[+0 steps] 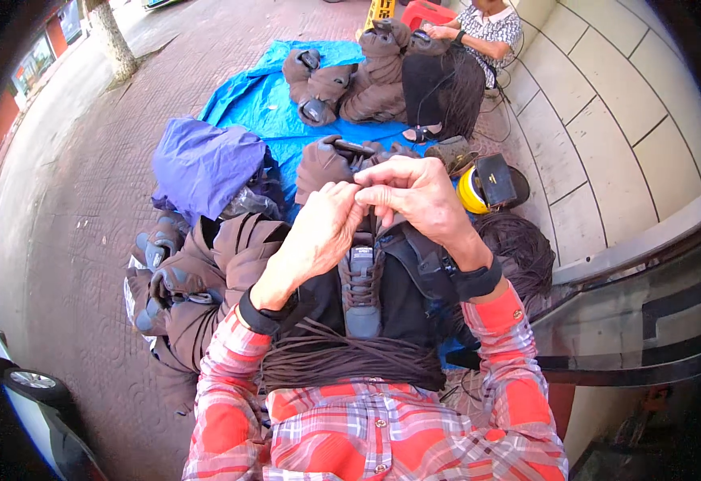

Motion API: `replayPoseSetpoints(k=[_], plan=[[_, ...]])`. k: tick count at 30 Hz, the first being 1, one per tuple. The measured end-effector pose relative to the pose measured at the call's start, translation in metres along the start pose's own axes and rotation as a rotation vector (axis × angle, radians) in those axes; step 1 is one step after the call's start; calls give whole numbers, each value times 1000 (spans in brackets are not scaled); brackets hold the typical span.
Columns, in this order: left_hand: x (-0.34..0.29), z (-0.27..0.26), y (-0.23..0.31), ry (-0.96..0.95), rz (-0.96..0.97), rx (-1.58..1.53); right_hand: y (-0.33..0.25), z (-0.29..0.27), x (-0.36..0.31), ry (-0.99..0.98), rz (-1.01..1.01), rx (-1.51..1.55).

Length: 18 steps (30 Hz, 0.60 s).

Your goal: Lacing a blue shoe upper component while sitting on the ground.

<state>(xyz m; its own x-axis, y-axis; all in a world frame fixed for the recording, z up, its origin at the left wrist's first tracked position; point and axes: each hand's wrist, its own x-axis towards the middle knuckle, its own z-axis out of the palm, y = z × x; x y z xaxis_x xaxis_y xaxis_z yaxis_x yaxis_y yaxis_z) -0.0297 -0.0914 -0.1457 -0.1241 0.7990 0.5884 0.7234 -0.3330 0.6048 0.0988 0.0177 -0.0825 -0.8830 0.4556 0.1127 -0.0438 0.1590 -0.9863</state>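
Held up in front of my chest, my left hand point(325, 227) and my right hand point(421, 200) meet at the fingertips. Both are closed in a pinch, and whatever lies between the fingers is too small to make out. Below them a grey-blue shoe upper point(361, 309) with brown lacing rests on my dark-clothed lap, its far end hidden by the hands. A thick bundle of loose brown shoelaces point(350, 358) lies across my lap, close to my body. Just beyond my hands sit more brown shoe uppers point(318, 164).
Stacked shoe uppers point(186, 309) stand to my left, near a purple cloth point(206, 164). More lie on a blue tarp point(278, 100) ahead, beside a seated person point(488, 36). To my right are a yellow bucket point(470, 191), a dark lace heap point(519, 248) and a glass panel point(631, 321).
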Motion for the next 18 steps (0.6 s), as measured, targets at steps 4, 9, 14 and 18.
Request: replayPoseSetpoints(k=[4, 9, 14, 18], plan=[[1, 0, 0, -81, 10, -44, 0, 1, -2, 2, -37, -10], [-1, -5, 17, -235, -242, -381, -9, 12, -4, 103, -130, -122], [-25, 27, -14, -217, -301, -701, -1, 16, 1, 236, -295, -269], [-57, 52, -46, -222, -403, -1171, -4, 25, 12, 170, -563, -564]])
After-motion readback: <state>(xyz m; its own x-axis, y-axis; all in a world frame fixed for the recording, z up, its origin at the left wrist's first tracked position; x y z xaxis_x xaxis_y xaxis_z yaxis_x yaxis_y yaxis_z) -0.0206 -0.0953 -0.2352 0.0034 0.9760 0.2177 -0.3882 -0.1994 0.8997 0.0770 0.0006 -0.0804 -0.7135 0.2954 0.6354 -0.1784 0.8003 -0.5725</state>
